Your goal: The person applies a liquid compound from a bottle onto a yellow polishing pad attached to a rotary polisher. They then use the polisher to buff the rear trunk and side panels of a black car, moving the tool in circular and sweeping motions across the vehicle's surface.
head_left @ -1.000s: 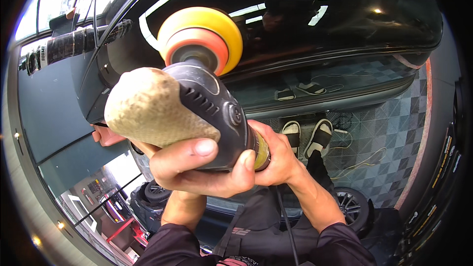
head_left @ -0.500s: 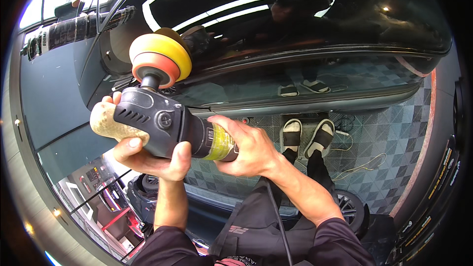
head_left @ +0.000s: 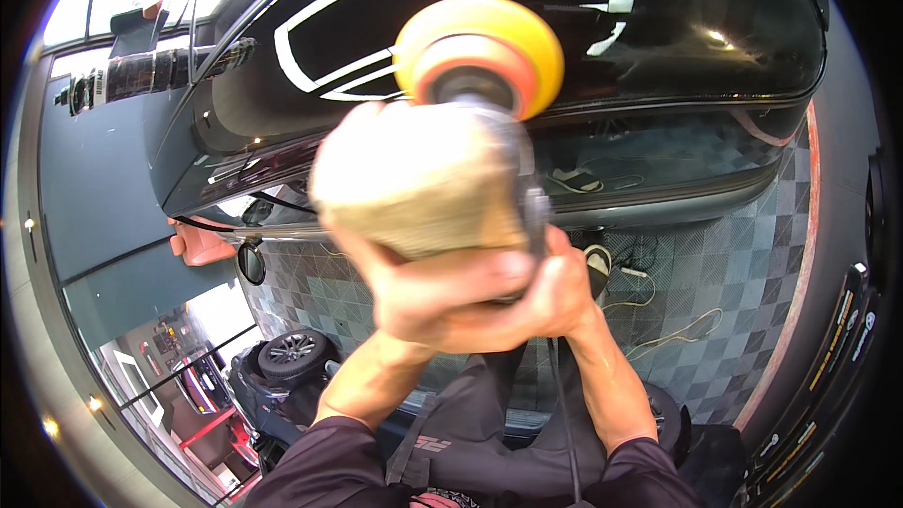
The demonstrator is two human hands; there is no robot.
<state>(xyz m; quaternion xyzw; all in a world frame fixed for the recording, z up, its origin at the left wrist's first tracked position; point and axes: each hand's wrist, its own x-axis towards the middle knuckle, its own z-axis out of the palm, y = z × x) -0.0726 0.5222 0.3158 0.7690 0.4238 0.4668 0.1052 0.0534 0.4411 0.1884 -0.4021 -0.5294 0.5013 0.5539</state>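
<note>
I hold a black car polisher (head_left: pixel 513 155) with both hands, close to the camera and blurred. Its round yellow and orange foam pad (head_left: pixel 480 52) points up at the glossy black car body (head_left: pixel 658 28). My left hand (head_left: pixel 442 296) grips the machine from below and presses a beige cloth (head_left: pixel 414 179) against it. My right hand (head_left: pixel 564 287) clasps the body of the polisher on the right side, beside the left hand. A black power cord (head_left: pixel 564 414) hangs down from the tool between my forearms.
The shiny car panel fills the upper half and mirrors ceiling lights. Below lies a grey tiled floor (head_left: pixel 724 292) with a yellowish cable (head_left: pixel 658 334) on it. A wheel (head_left: pixel 292 350) and dark car parts lie at lower left, a glass wall (head_left: pixel 103 226) at far left.
The polisher has swung from lying sideways at the left to upright in the middle and nearer the camera. Both hands have closed in together under it.
</note>
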